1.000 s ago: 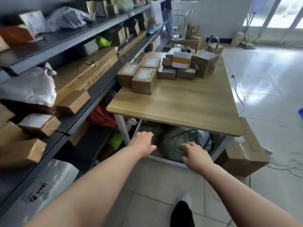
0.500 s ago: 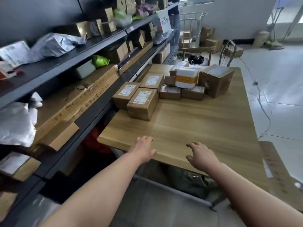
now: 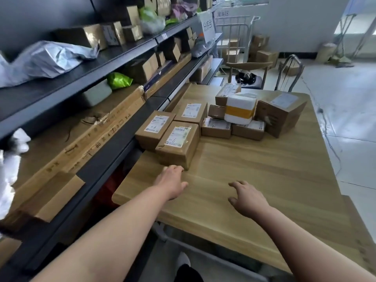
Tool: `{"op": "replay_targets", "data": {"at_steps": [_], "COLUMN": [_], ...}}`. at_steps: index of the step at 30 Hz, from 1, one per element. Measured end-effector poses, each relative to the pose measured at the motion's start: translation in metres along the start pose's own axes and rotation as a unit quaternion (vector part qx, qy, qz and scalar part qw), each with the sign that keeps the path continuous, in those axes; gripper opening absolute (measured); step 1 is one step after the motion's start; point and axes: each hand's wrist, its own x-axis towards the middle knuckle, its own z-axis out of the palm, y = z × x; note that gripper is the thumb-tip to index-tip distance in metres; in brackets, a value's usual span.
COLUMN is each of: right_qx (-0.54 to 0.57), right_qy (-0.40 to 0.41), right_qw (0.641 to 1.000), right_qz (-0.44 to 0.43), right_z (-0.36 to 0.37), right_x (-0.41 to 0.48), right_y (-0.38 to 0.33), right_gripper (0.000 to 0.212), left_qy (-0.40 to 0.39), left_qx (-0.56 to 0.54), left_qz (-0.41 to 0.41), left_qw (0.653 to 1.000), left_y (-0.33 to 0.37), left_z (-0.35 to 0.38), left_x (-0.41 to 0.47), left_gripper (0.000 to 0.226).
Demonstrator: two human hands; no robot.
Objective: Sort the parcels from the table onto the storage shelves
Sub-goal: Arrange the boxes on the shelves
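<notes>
Brown labelled parcels (image 3: 177, 143) on table (image 3: 264, 169)

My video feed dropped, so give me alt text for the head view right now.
Both hands reach empty over a wooden table, the left hand nearly touching the nearest labelled cardboard parcel, the right hand open above bare wood. More brown parcels and a white box with a yellow band cluster behind; dark storage shelves with boxes and bags run along the left.

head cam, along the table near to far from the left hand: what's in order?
left hand → nearest labelled box → labelled box behind it → small taped box at the far edge → chair
</notes>
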Motion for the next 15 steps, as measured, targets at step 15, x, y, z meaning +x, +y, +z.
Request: {"op": "replay_targets", "data": {"at_steps": [15], "right_qx": [0.091], "right_qy": [0.023], "right_qw": [0.996], "right_qz": [-0.007], "right_z": [-0.016], "right_x": [0.160], "right_y": [-0.134], "right_gripper": [0.055], "left_qy": [0.008], "left_qx": [-0.062], "left_qz": [-0.016], "left_qw": [0.998], "left_y": [-0.098], "left_z": [-0.047], "left_x": [0.154], "left_gripper": [0.051]}}
